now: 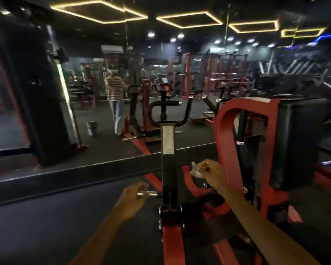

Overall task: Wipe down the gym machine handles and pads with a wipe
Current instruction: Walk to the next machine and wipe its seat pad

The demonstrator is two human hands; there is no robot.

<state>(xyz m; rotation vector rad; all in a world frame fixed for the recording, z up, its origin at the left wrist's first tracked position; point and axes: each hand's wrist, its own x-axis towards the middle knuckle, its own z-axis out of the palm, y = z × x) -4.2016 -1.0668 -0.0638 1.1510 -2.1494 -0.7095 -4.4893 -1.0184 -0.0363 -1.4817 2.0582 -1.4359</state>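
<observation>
So the wipe (196, 169) is pinched in the right grip (208, 174), just right of the black post (168, 169), while the side peg (147, 193) gets held by the left grip (134, 196).

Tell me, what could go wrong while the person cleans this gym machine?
The wipe is only pinched in the right hand, so it might slip and drop onto the dark floor. The left hand grips a small metal peg beside the black post, where fingers could get nipped if the machine shifts. The room is dim, so the black pad could easily be left half wiped.
</observation>
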